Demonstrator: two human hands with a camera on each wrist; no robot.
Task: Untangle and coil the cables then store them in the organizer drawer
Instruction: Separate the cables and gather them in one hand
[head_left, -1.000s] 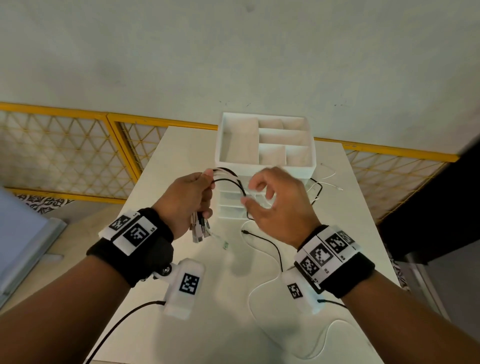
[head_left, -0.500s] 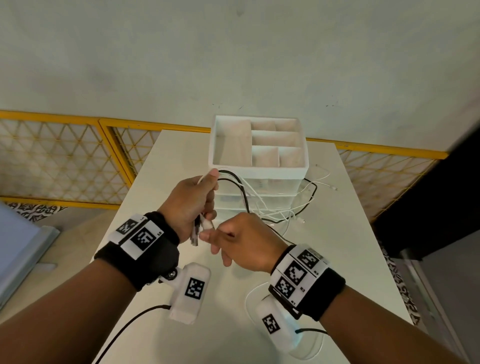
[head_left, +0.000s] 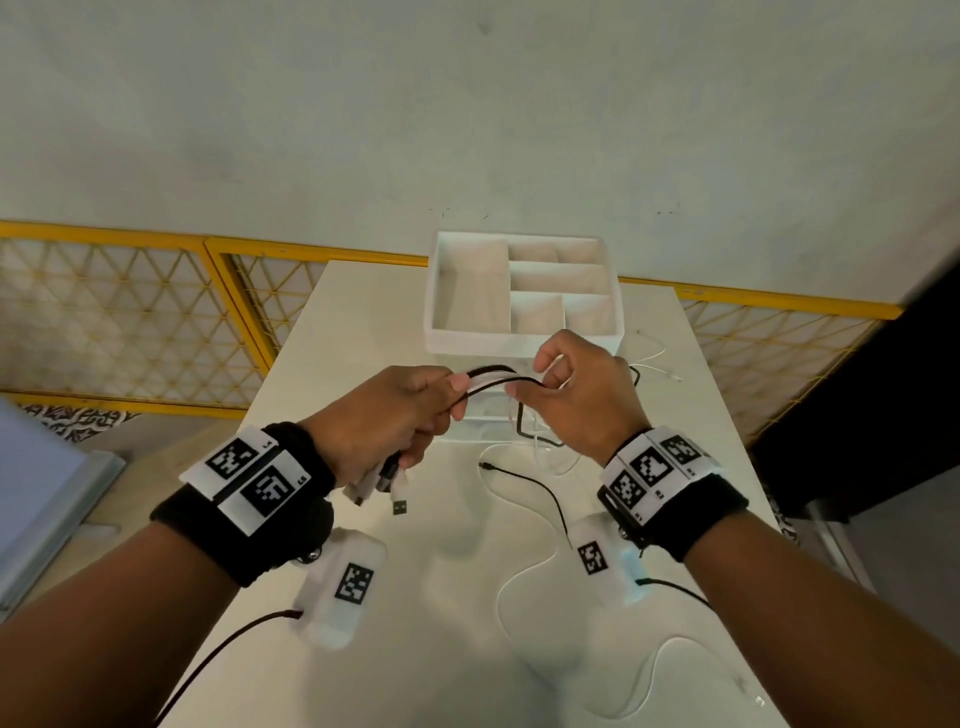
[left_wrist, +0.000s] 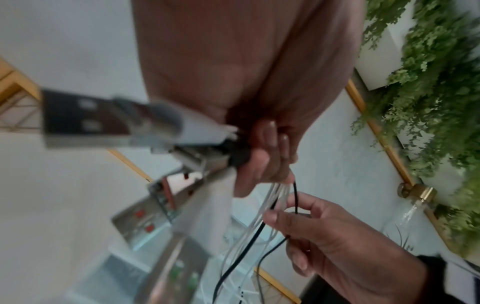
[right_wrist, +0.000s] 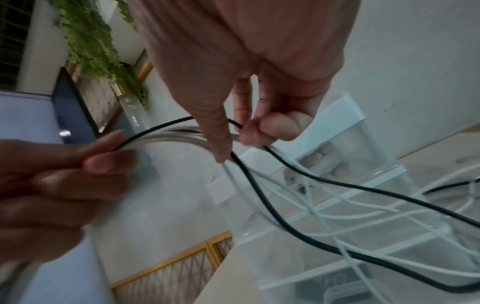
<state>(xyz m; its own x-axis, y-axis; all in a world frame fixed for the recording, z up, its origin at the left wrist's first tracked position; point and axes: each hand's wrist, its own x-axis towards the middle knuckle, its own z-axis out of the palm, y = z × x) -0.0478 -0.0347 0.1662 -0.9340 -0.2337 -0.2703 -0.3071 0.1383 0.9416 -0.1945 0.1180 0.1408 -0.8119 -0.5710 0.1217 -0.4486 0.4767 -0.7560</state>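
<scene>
My left hand (head_left: 387, 415) grips a bundle of black and white cables (head_left: 485, 382); their USB plugs (head_left: 387, 483) hang below its palm and fill the left wrist view as USB plugs (left_wrist: 109, 123). My right hand (head_left: 569, 392) pinches the same strands just to the right, thumb against fingers, as the right hand (right_wrist: 249, 115) shows in the right wrist view. Between the hands the cables arch. The rest of the cables (head_left: 524, 483) trail down onto the white table (head_left: 415, 649). The white organizer (head_left: 522, 301) stands behind the hands, its top tray divided into compartments.
A yellow lattice railing (head_left: 130, 322) runs behind the table on both sides. More white cable (head_left: 657, 361) lies right of the organizer. A dark piece of furniture (head_left: 883, 415) stands at the right. Wrist camera leads (head_left: 218, 649) hang under both arms.
My right hand has moved up and right from near the plugs and now pinches the strands in front of the organizer. The left hand keeps its grip on the bundle.
</scene>
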